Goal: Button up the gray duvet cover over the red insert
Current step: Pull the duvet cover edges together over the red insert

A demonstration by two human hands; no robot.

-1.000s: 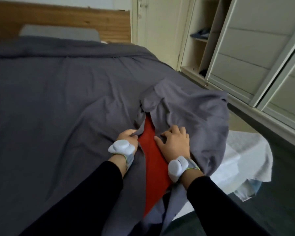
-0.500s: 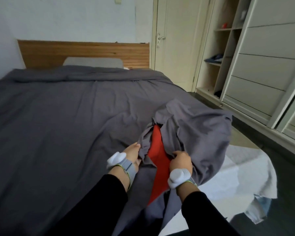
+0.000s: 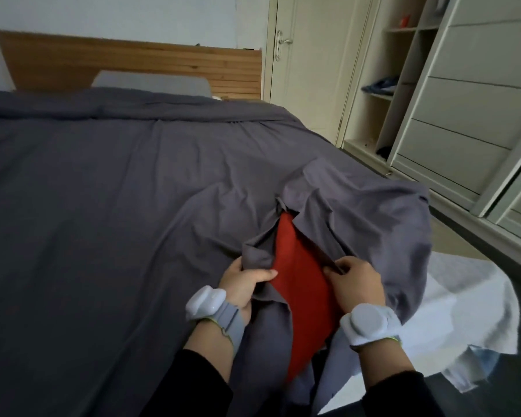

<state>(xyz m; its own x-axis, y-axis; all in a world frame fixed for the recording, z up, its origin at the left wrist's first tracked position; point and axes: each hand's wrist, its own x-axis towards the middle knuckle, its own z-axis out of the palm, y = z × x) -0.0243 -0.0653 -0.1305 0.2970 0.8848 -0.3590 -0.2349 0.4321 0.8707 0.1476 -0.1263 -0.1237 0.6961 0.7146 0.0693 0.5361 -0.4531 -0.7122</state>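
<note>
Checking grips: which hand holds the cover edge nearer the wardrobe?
The right hand, right of the red insert; the left hand grips the cover opposite.

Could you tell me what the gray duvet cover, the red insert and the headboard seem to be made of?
The gray duvet cover: thin matte woven cloth, perhaps cotton; it creases finely and drapes limply. The red insert: soft matte fabric, smooth where exposed; filling unseen. The headboard: wood or veneer, satin finish, with visible grain and horizontal slats.
</note>
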